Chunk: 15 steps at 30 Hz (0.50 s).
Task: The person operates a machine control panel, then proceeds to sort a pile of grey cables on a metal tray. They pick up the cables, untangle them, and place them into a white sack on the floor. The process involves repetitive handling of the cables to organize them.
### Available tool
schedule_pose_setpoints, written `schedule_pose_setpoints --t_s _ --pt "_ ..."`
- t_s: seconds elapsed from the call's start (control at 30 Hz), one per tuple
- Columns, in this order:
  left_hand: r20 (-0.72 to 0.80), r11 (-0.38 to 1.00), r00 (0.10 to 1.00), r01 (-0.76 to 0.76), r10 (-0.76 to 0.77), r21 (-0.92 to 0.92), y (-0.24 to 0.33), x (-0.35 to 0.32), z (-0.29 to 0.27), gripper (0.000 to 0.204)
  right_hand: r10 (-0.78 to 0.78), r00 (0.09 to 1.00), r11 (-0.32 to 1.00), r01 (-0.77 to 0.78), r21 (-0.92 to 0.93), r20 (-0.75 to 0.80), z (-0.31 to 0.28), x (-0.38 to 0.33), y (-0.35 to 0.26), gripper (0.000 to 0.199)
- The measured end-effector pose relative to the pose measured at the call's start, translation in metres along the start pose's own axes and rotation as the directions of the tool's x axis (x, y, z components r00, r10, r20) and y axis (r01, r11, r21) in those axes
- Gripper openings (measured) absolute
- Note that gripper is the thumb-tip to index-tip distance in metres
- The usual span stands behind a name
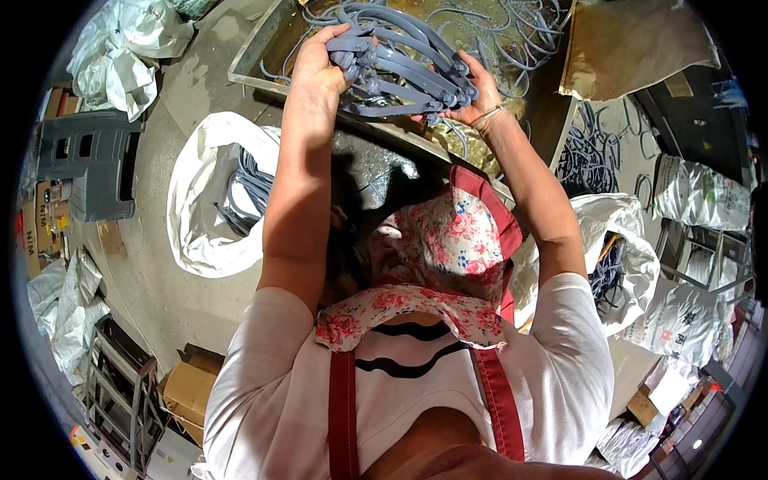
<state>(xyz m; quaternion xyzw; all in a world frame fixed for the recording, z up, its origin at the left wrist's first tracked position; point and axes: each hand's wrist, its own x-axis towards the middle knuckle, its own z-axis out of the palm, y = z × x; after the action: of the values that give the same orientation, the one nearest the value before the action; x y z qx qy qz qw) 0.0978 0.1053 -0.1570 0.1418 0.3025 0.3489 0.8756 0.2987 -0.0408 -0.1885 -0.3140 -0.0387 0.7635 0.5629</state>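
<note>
Over the near edge of a shallow metal trough [260, 86] I hold a bundle of grey, bendy rubber-like strips [404, 66] with knobbed ends. My left hand [322, 62] is closed round the bundle's left end, its thumb near the knobs. Fingers of my right hand [480, 92] are curled about the right end, partly hidden behind the strips. More thin grey strips [524, 36] lie loose in the trough, where wet, shiny liquid shows. The exact kind of the strips cannot be made out.
Left of me stands an open white sack [190, 204] with grey strips inside; another white sack [632, 300] is at my right. A brown sheet [632, 44] covers the trough's right side. A grey plastic stool [100, 164] and cardboard box [192, 392] stand at left.
</note>
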Motion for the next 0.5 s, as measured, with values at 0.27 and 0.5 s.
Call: schedule_pose_setpoints --t_s 0.27,0.5 --pt "0.047 0.994 0.996 0.082 -0.079 -0.072 0.003 0.011 -0.014 0.022 -0.020 0.990 0.997 0.009 -0.080 -0.140 0.033 -0.023 0.007 0.054" --pt "0.074 0.968 0.977 0.209 -0.200 -0.141 0.006 0.024 -0.028 0.028 0.006 0.996 0.987 -0.020 -0.160 -0.086 0.037 -0.026 0.015 0.054"
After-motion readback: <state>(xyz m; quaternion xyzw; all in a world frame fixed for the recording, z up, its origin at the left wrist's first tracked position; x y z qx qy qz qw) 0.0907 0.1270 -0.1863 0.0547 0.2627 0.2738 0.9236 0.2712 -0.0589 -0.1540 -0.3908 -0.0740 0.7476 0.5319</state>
